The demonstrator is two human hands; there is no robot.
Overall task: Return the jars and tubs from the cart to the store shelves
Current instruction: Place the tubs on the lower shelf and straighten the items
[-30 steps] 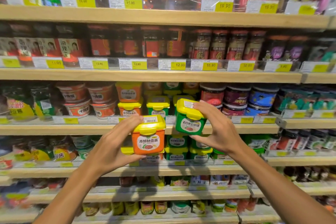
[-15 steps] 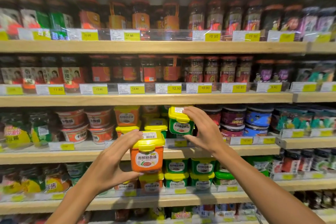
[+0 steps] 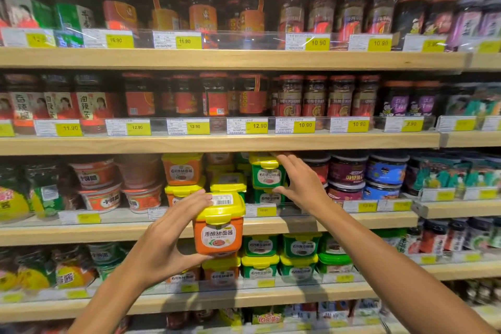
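The right hand [image 3: 299, 184] has its fingers curled round the green tub [image 3: 267, 174], which sits upright atop another green tub on the shelf [image 3: 352, 221]. The left hand [image 3: 165, 241] grips the orange tub [image 3: 219, 228] upright, in front of and below that shelf's edge. Matching orange tubs [image 3: 182, 169] stand up and left of it, nearer the left hand.

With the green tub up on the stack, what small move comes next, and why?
Probably let go with the right hand: the green tub looks seated on another green tub, under the shelf above. The left hand holds the orange tub, unshelved.
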